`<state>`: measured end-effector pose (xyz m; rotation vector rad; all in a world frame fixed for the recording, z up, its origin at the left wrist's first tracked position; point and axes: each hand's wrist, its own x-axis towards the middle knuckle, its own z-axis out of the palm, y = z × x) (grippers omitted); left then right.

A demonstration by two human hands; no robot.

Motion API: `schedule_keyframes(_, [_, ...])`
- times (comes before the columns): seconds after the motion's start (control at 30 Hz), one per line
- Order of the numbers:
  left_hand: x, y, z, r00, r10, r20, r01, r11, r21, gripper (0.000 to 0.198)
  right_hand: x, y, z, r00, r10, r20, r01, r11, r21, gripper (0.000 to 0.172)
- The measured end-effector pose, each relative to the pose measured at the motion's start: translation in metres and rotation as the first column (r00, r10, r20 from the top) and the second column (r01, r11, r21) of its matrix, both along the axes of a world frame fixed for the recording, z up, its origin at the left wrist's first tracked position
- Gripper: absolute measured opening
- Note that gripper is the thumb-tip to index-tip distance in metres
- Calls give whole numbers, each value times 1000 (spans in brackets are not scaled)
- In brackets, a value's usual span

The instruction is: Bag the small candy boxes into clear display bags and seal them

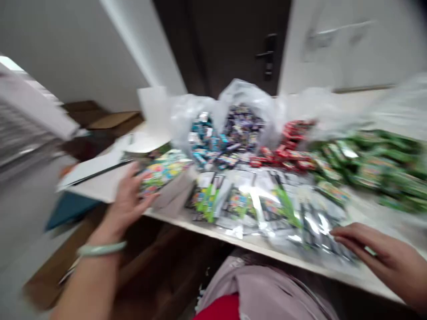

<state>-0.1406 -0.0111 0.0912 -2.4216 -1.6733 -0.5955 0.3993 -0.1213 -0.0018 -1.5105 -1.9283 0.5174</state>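
Observation:
My left hand [130, 202], with a pale green bangle on the wrist, is at the left edge of a pile of brightly coloured packets [165, 171]. Its thumb and fingers are spread. Across the table front lies a row of clear plastic bags [242, 200] holding printed cards and green and black strips. Over the row's right end, my right hand [383, 253] has its thumb and fingertips together at the edge of a clear plastic bag [322, 226] with dark slim items inside. Blur hides the exact grip.
Behind the row stand open plastic bags with blue packets [205, 138] and purple packets [243, 126]. Red packets [287, 153] and a heap of green packets [383, 164] lie to the right. White sheets [93, 169] are at the left end; cardboard boxes [113, 120] stand beyond.

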Motion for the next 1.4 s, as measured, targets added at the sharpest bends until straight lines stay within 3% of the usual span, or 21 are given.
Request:
schedule_keyframes(0.07, [-30,-17,6,995,41,-86,-38,999,37,41,-80,50,22,945,327,-31,-322,941,99,19])
schedule_keyframes(0.17, [-35,-19,-2,983,63,-170,-58,998,39,37,-191,95,70,795,607,7,-585,764,273,18])
schedule_keyframes(0.27, [-25,-16,-11,986,90,-140,-80,994,75,38,-267,119,113,672,739,35,-690,609,390,21])
schedule_keyframes(0.37, [-23,-16,-15,992,91,-92,-82,992,99,37,-311,135,140,554,830,-65,-699,506,506,23])
schedule_keyframes(0.43, [-27,-15,-16,994,86,-69,-77,990,116,36,-333,146,144,499,841,-211,-662,527,533,25])
schedule_keyframes(0.53, [-31,-13,-17,996,80,-46,-73,988,134,36,-364,167,127,476,746,-466,-663,653,367,27])
schedule_keyframes(0.67, [-29,-12,-18,997,72,-15,-69,986,154,39,-396,197,86,617,546,-567,-646,763,32,37])
schedule_keyframes(0.8, [-28,-11,-18,998,69,1,-68,982,177,40,-401,208,71,726,499,-473,-598,798,-75,23])
schedule_keyframes(1.03, [-28,-12,-20,999,52,-1,-51,983,179,36,-402,214,91,874,479,-87,-486,856,-178,20])
schedule_keyframes(1.23, [-31,-10,-21,999,30,13,-32,977,212,31,-413,222,105,868,477,140,-437,867,-240,16])
schedule_keyframes(1.4, [-33,-8,-20,997,76,15,-77,979,186,53,-424,219,122,787,471,398,-435,882,-183,9])
